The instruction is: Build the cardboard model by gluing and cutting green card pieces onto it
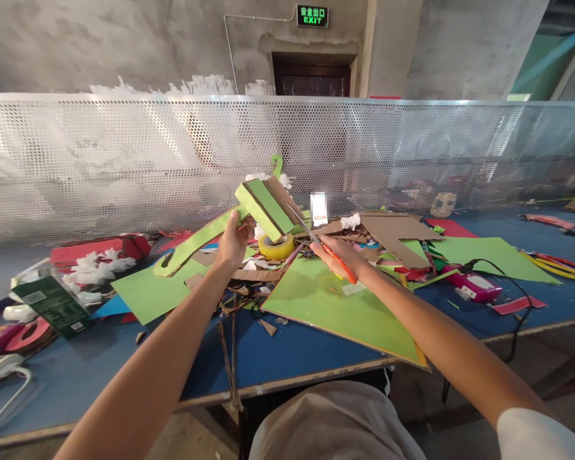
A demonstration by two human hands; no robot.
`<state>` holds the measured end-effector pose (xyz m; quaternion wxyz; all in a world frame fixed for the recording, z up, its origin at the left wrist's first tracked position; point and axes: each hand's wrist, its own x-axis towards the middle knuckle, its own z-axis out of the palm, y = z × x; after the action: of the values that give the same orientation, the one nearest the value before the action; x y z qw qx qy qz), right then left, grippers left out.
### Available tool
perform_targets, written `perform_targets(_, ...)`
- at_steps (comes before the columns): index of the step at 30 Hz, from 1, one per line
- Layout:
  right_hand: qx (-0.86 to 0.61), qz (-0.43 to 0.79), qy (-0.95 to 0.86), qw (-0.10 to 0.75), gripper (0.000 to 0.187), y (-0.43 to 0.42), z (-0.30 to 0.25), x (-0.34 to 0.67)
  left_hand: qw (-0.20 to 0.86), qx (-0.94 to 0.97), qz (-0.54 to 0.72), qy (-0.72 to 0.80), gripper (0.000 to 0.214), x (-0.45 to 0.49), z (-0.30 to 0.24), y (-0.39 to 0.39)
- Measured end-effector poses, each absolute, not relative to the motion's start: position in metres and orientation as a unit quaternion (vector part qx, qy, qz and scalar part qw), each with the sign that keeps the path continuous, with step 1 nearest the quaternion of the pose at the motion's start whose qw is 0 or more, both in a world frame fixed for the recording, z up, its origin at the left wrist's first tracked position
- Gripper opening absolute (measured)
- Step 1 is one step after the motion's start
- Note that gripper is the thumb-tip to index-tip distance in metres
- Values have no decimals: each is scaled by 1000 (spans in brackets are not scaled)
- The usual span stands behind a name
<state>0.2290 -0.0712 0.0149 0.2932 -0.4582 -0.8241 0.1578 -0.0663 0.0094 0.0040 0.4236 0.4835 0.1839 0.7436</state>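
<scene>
My left hand is closed on a cardboard model covered in light green paper, with a boxy body and long strips that curl at the ends. One bare brown cardboard face of it points to the right. My right hand grips scissors with orange-red handles. Their blades reach up and left to the model's right side; whether they touch it I cannot tell. Just below the model lies a roll of yellow tape among paper and cardboard scraps.
A blue table holds green paper sheets, cut cardboard, and a magenta glue gun with a black cord. More scissors lie right. A dark green box stands left. A perforated metal screen runs behind.
</scene>
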Motion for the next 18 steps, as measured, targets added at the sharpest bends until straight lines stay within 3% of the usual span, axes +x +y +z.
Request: perform_targets(18, -464, 150, -827, 281, 44, -71, 16, 229, 399, 509, 733, 212, 46, -69, -1, 15)
